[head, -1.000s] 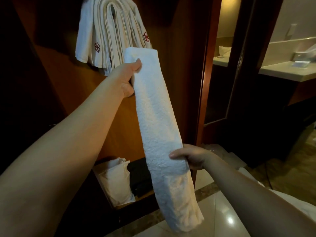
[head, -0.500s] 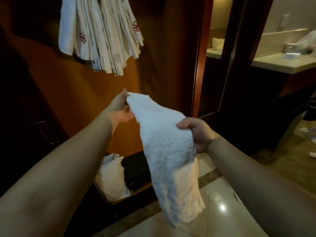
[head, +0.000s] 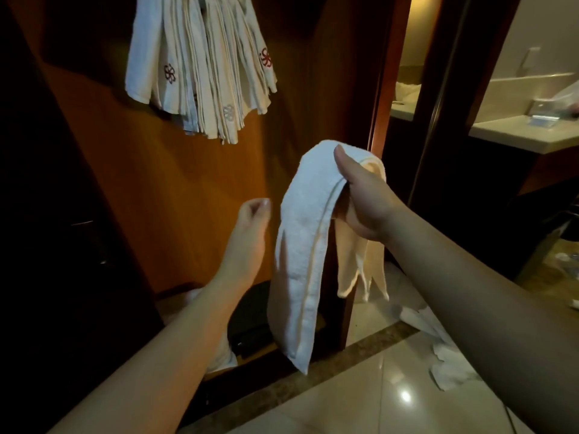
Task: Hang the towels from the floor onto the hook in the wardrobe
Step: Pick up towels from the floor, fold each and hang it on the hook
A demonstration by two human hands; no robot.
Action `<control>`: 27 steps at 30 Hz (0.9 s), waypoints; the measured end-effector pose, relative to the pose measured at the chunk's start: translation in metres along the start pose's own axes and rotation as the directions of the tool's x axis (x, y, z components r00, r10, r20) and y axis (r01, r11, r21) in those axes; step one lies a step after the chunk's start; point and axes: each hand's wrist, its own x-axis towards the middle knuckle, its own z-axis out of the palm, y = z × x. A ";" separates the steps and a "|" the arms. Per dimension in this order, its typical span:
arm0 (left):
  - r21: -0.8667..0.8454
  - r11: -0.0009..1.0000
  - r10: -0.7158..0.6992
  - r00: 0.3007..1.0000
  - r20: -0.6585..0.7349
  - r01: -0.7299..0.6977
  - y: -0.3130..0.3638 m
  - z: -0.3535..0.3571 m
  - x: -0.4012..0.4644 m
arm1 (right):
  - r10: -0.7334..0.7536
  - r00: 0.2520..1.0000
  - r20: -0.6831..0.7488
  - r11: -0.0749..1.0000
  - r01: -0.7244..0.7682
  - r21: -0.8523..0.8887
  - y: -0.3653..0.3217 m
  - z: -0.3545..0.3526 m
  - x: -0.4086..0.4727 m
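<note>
A long white folded towel (head: 297, 255) drapes over my right hand (head: 363, 202), which grips it at its fold in front of the wardrobe's right edge; both ends hang down. My left hand (head: 252, 214) hovers just left of the towel with fingers curled, holding nothing. Several white towels with red emblems (head: 200, 67) hang in a bunch high on the wardrobe's wooden back wall; the hook itself is hidden above them. More white towels (head: 438, 349) lie on the tiled floor at the lower right.
The wardrobe's wooden back panel (head: 175, 189) stands ahead, with a dark box (head: 250, 321) and a white bag on its low shelf. A dark door frame (head: 438, 120) and a pale bathroom counter (head: 526, 136) are to the right. Glossy floor tiles (head: 360, 402) lie below.
My left hand has let go of the towel's top end and dropped away to the left. My right hand rose, and the towel now hangs folded over it.
</note>
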 end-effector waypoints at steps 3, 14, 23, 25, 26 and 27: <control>0.118 0.975 0.181 0.979 0.090 -0.191 0.011 0.011 -0.020 | -0.027 0.999 -0.021 0.996 0.025 -0.083 -0.007 0.019 0.002; 0.425 0.866 0.323 0.943 -0.075 -0.263 0.010 0.017 -0.001 | -0.295 0.936 -0.191 0.847 0.163 -0.506 -0.026 0.042 0.014; 0.564 0.784 0.392 0.911 -0.129 -0.258 -0.012 -0.003 0.028 | -0.383 0.894 -0.232 0.824 0.217 -0.523 -0.022 0.026 0.019; 0.553 0.807 0.331 0.935 -0.129 -0.210 -0.024 -0.007 0.030 | -0.359 0.894 -0.269 0.880 0.228 -0.416 -0.025 0.024 0.021; 0.549 0.819 0.279 0.952 -0.125 -0.168 -0.032 -0.010 0.030 | -0.344 0.893 -0.289 0.900 0.226 -0.373 -0.028 0.023 0.022; 0.546 0.828 0.224 0.967 -0.118 -0.125 -0.041 -0.014 0.031 | -0.331 0.892 -0.307 0.911 0.217 -0.351 -0.029 0.022 0.024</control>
